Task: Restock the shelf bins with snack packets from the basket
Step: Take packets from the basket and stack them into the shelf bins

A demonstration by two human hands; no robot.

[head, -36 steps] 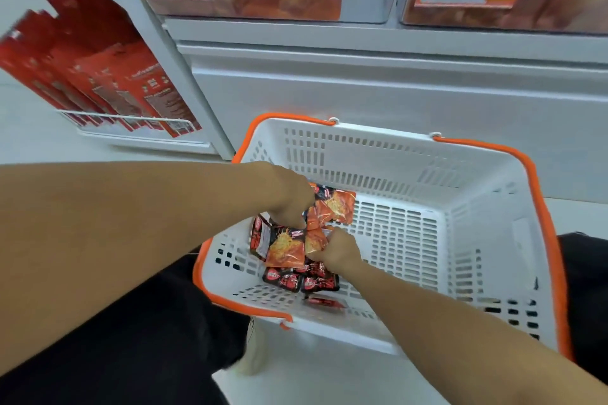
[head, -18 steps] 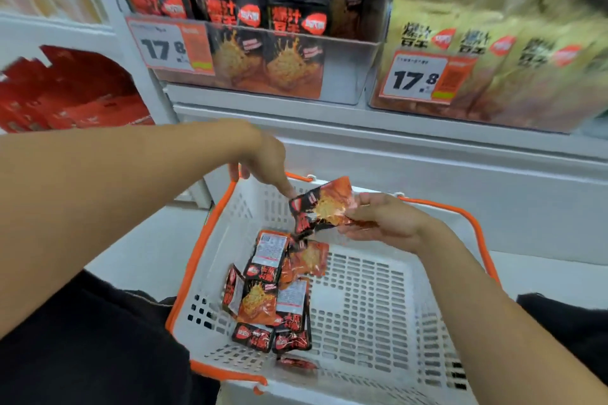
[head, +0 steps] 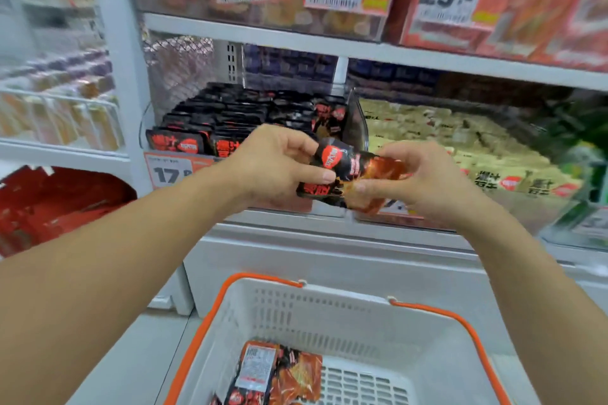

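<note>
Behind both hands, one clear plastic shelf bin point(head: 357, 123) packed with black-and-orange snack packets, too blurred to count; below them, one white slotted plastic basket with orange rim point(head: 332, 316), cut off by the frame, holding at least two more packets point(head: 279, 371). Between left hand point(head: 273, 168) and right hand point(head: 418, 181), a small bunch of black-and-orange foil packets point(head: 348, 174), number unclear, pinched by curled fingers and thumbs of both.
</note>
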